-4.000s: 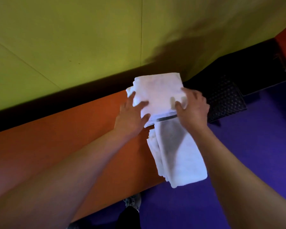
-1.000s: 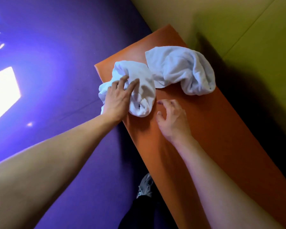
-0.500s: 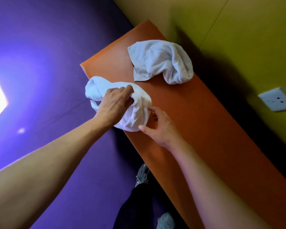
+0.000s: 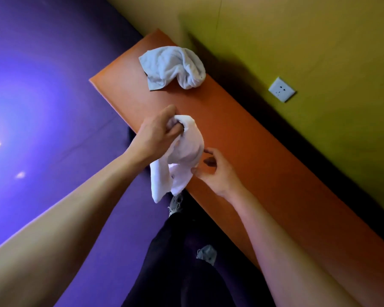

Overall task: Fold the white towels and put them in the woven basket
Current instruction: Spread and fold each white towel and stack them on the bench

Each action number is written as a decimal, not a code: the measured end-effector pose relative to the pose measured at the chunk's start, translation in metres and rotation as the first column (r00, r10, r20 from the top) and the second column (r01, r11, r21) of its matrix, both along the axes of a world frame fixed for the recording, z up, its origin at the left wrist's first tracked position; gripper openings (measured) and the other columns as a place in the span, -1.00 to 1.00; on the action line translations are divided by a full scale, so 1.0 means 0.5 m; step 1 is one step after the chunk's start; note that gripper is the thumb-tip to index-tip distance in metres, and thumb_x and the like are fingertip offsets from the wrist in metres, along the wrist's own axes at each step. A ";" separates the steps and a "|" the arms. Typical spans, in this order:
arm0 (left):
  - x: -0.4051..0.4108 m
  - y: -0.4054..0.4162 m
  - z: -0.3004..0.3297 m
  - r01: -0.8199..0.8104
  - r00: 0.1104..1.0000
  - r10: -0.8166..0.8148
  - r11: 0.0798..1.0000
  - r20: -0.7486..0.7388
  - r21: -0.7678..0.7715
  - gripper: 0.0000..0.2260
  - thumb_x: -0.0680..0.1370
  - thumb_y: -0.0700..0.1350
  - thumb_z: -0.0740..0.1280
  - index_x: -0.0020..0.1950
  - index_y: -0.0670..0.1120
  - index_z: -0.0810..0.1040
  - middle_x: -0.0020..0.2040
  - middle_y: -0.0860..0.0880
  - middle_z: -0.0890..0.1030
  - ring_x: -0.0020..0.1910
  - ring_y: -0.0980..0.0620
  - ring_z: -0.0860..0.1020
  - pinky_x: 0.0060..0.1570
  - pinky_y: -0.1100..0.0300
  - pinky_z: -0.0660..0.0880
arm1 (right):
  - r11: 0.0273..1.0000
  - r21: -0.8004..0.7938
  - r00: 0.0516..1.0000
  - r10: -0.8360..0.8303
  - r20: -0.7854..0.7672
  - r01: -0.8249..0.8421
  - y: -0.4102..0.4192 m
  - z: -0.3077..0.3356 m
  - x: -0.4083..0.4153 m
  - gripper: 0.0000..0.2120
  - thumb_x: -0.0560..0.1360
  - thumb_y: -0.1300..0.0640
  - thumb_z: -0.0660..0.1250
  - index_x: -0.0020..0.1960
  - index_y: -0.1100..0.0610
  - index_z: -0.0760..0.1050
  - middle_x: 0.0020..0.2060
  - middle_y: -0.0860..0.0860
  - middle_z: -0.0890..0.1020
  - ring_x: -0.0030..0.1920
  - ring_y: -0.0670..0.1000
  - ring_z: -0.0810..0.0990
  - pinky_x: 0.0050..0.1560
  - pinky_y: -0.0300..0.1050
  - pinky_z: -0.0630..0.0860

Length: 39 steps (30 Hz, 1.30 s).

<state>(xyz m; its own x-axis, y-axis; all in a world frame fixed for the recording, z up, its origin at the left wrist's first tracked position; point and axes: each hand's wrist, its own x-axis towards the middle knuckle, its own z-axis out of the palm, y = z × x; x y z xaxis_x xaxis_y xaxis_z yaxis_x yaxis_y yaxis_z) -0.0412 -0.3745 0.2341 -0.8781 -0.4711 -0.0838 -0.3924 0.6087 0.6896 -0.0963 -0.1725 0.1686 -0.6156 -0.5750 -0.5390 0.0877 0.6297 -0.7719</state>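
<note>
Towel [image 4: 184,156] now lifted off bench [image 4: 242,140]

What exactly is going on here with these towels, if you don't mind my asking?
A person is working through white towels at an orange bench. The left hand grips one crumpled towel and holds it up over the bench's near edge, its tail hanging down. The right hand reaches for its lower edge, fingers loosely spread. A second towel lies bunched and unfolded farther along the bench. No basket is in view.

A long orange tabletop [image 4: 242,140] runs along a yellow-green wall [image 4: 319,41] bearing a white socket plate [image 4: 281,89], above a glossy purple floor [image 4: 42,85].
</note>
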 end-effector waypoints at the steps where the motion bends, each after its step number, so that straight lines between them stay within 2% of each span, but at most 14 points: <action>1: 0.005 0.021 0.029 -0.008 1.000 0.008 1.000 -0.025 -0.004 -0.89 0.54 -0.11 0.31 -0.03 -0.16 0.49 -0.26 -0.08 0.56 -0.23 -0.06 0.49 -0.20 0.10 0.41 | 1.000 -0.021 1.000 -0.012 0.000 0.012 0.026 0.023 0.013 -0.31 0.42 -0.15 0.54 0.46 -0.10 0.34 0.19 -0.14 0.55 0.21 -0.09 0.53 0.18 -0.10 0.50; 4: 0.020 0.094 0.113 -0.036 0.996 0.035 0.999 -0.080 -0.011 -0.79 0.49 -0.04 0.38 -0.13 -0.18 0.52 -0.25 -0.16 0.57 -0.24 -0.09 0.50 -0.21 0.01 0.43 | 0.983 -0.125 0.991 -0.136 -0.013 0.134 0.094 0.084 0.049 -0.22 0.35 -0.18 0.59 0.45 -0.09 0.31 0.27 -0.08 0.56 0.24 -0.02 0.57 0.17 0.03 0.60; 7: 0.034 0.178 0.178 -0.007 0.995 0.004 1.000 -0.100 -0.025 -0.71 0.43 0.03 0.40 -0.24 -0.20 0.50 -0.31 -0.19 0.52 -0.28 -0.13 0.47 -0.26 -0.06 0.41 | 0.951 -0.123 0.954 -0.292 -0.061 0.283 0.150 0.126 0.080 -0.07 0.22 -0.39 0.57 0.44 -0.20 0.21 0.36 -0.05 0.51 0.24 0.02 0.59 0.11 0.12 0.62; 12: 0.059 0.281 0.264 0.101 0.983 -0.104 0.994 -0.149 -0.030 -0.64 0.40 0.04 0.40 -0.38 -0.10 0.29 -0.46 -0.04 0.28 -0.40 0.02 0.24 -0.38 0.09 0.22 | 0.920 -0.151 0.841 -0.392 -0.372 0.362 0.271 0.207 0.099 -0.83 0.62 -0.05 0.32 0.14 0.01 0.51 0.01 -0.05 0.63 -0.01 0.00 0.62 -0.19 -0.30 0.49; 14: 0.072 0.300 0.287 0.123 0.983 -0.131 0.990 -0.133 -0.062 -0.64 0.44 0.04 0.43 -0.35 -0.14 0.36 -0.45 -0.03 0.32 -0.41 0.03 0.25 -0.38 0.09 0.24 | 0.898 -0.189 0.803 -0.439 -0.403 0.397 0.331 0.238 0.086 -0.89 0.65 0.04 0.27 0.05 0.04 0.55 -0.13 -0.10 0.63 -0.11 -0.05 0.60 -0.26 -0.42 0.40; 16: 0.084 0.313 0.304 0.152 0.979 -0.167 0.980 -0.119 -0.128 -0.66 0.44 0.09 0.43 -0.32 -0.13 0.45 -0.44 -0.04 0.38 -0.40 -0.02 0.33 -0.36 0.05 0.31 | 0.878 -0.227 0.791 -0.478 -0.382 0.421 0.386 0.274 0.068 -0.90 0.64 0.08 0.27 -0.03 0.00 0.54 -0.20 -0.13 0.63 -0.17 -0.08 0.60 -0.21 -0.24 0.48; 18: 0.095 0.326 0.316 0.187 0.970 -0.210 0.965 -0.118 -0.183 -0.68 0.45 0.13 0.45 -0.27 -0.09 0.49 -0.44 -0.01 0.42 -0.39 -0.04 0.39 -0.34 -0.02 0.39 | 0.888 -0.225 0.777 -0.459 -0.432 0.400 0.437 0.311 0.058 -0.90 0.61 0.06 0.27 -0.05 -0.01 0.53 -0.21 -0.09 0.65 -0.17 -0.10 0.61 -0.17 -0.09 0.51; 20: 0.101 0.337 0.326 0.228 0.961 -0.256 0.949 -0.105 -0.219 -0.69 0.49 0.17 0.44 -0.20 -0.04 0.50 -0.40 0.02 0.47 -0.37 -0.02 0.44 -0.32 -0.04 0.44 | 0.912 -0.214 0.757 -0.409 -0.509 0.349 0.476 0.353 0.054 -0.89 0.62 0.04 0.25 -0.08 -0.04 0.46 -0.26 -0.11 0.61 -0.23 -0.16 0.56 -0.23 -0.13 0.42; 24: 0.098 0.362 0.363 0.320 0.932 -0.354 0.902 -0.072 -0.288 -0.58 0.54 0.29 0.23 -0.18 -0.06 0.45 -0.39 -0.03 0.45 -0.32 -0.10 0.46 -0.29 -0.12 0.45 | 0.968 -0.125 0.716 -0.246 -0.653 0.219 0.528 0.437 0.045 -0.81 0.67 -0.03 0.21 -0.11 -0.04 0.31 -0.38 -0.09 0.46 -0.30 -0.04 0.41 -0.27 -0.06 0.26; 27: 0.085 0.384 0.395 0.339 0.922 -0.378 0.891 -0.080 -0.303 -0.60 0.60 0.23 0.26 -0.23 -0.05 0.38 -0.39 -0.02 0.40 -0.25 -0.13 0.43 -0.24 -0.08 0.39 | 0.978 -0.089 0.732 -0.201 -0.651 0.189 0.563 0.480 0.033 -0.87 0.56 0.02 0.35 -0.07 -0.01 0.40 -0.25 -0.08 0.49 -0.21 -0.07 0.41 -0.18 -0.15 0.27; 30: 0.073 0.390 0.412 0.342 0.905 -0.403 0.881 -0.139 -0.327 -0.62 0.62 0.19 0.25 -0.17 -0.10 0.41 -0.38 -0.04 0.42 -0.29 -0.10 0.44 -0.30 -0.04 0.33 | 0.989 0.124 0.769 0.016 -0.639 0.082 0.595 0.503 0.022 -0.78 0.46 0.07 0.46 0.03 0.01 0.46 -0.08 -0.01 0.51 -0.11 0.02 0.46 -0.13 -0.15 0.27; 34: 0.052 0.395 0.427 0.329 0.886 -0.425 0.858 -0.186 -0.394 -0.68 0.64 0.12 0.27 -0.14 -0.10 0.41 -0.39 0.05 0.34 -0.31 -0.09 0.40 -0.33 -0.01 0.30 | 0.928 0.359 0.852 0.104 -0.512 0.103 0.647 0.495 0.007 -0.81 0.52 -0.06 0.44 -0.16 0.02 0.51 -0.19 0.02 0.62 -0.13 0.12 0.59 -0.25 -0.05 0.36; 36: 0.035 0.394 0.436 0.299 0.884 -0.409 0.867 -0.225 -0.399 -0.73 0.64 0.07 0.28 -0.13 -0.08 0.40 -0.34 0.06 0.37 -0.27 -0.08 0.38 -0.28 0.04 0.23 | 0.939 0.309 0.889 0.008 -0.458 0.151 0.683 0.481 0.004 -0.75 0.51 -0.15 0.43 -0.10 0.04 0.56 -0.20 0.01 0.68 -0.15 0.10 0.65 -0.19 0.02 0.52; 39: 0.005 0.380 0.441 0.238 0.900 -0.352 0.892 -0.258 -0.385 -0.76 0.65 0.03 0.29 -0.11 -0.08 0.41 -0.24 -0.14 0.51 -0.22 -0.18 0.46 -0.25 0.07 0.17 | 0.974 0.115 0.925 -0.145 -0.350 0.196 0.716 0.473 0.012 -0.74 0.52 -0.07 0.47 -0.13 0.12 0.56 -0.30 -0.06 0.67 -0.29 -0.06 0.66 -0.21 0.06 0.59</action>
